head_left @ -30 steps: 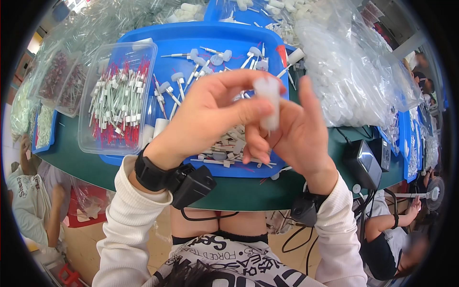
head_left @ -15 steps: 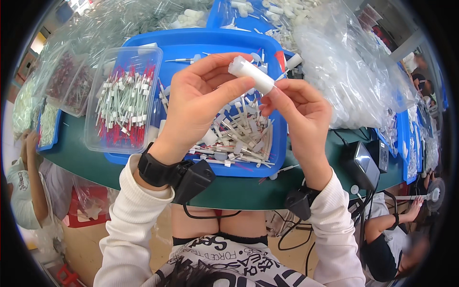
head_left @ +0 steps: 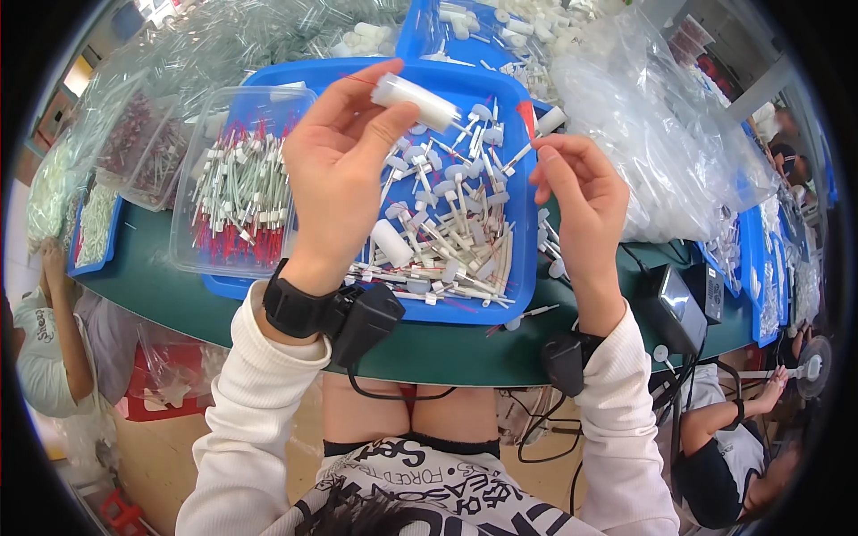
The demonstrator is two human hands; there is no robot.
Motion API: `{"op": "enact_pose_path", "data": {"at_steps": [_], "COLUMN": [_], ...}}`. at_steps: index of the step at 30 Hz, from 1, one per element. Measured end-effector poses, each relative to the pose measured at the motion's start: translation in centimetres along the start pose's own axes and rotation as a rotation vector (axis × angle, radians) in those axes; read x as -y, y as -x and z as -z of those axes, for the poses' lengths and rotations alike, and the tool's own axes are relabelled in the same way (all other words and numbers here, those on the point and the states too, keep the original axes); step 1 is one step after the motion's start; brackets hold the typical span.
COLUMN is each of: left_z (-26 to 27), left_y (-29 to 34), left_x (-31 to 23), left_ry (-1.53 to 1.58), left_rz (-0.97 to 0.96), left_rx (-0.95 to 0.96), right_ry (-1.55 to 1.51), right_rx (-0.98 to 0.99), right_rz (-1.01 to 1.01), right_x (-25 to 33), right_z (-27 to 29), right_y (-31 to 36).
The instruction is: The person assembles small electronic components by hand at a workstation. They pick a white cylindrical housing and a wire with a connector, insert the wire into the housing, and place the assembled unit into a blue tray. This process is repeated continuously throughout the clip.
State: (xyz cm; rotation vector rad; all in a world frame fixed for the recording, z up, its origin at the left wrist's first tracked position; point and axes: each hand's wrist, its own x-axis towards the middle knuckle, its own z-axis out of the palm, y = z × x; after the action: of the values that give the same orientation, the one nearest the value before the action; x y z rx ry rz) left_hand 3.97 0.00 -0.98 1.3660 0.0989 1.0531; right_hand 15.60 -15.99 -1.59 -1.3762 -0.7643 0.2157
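The left hand [head_left: 335, 170] was raised over the blue tray [head_left: 514, 295], thumb and fingers pinching a white tube [head_left: 416, 100] (its long axis lay nearly level, one end pointing right and slightly near). The right hand [head_left: 581, 192] hovered well right of the tube, fingertips pinched together; what it gripped, I cannot tell.

clear plastic bags [head_left: 661, 152] right, small screen [head_left: 677, 306]
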Motion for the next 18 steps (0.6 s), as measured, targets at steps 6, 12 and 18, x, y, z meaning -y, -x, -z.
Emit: {"op": "enact_pose_path", "data": {"at_steps": [6, 12, 18], "left_z": [0.3, 1.0, 0.2], "left_y": [-0.5, 0.1, 0.4], "left_x": [0.0, 0.2, 0.6], "left_ry": [-0.156, -0.908, -0.948], "left_rz": [-0.067, -0.073, -0.345], "left_rx": [-0.016, 0.045, -0.024], "right_ry": [0.61, 1.04, 1.169], "right_rx": [0.019, 0.137, 0.08], "right_rz": [0.395, 0.482, 0.437], "right_x": [-0.9, -1.4, -1.4], "right_z": [-0.1, -0.6, -1.8], "right_y": [-0.4, 0.3, 1.3]}}
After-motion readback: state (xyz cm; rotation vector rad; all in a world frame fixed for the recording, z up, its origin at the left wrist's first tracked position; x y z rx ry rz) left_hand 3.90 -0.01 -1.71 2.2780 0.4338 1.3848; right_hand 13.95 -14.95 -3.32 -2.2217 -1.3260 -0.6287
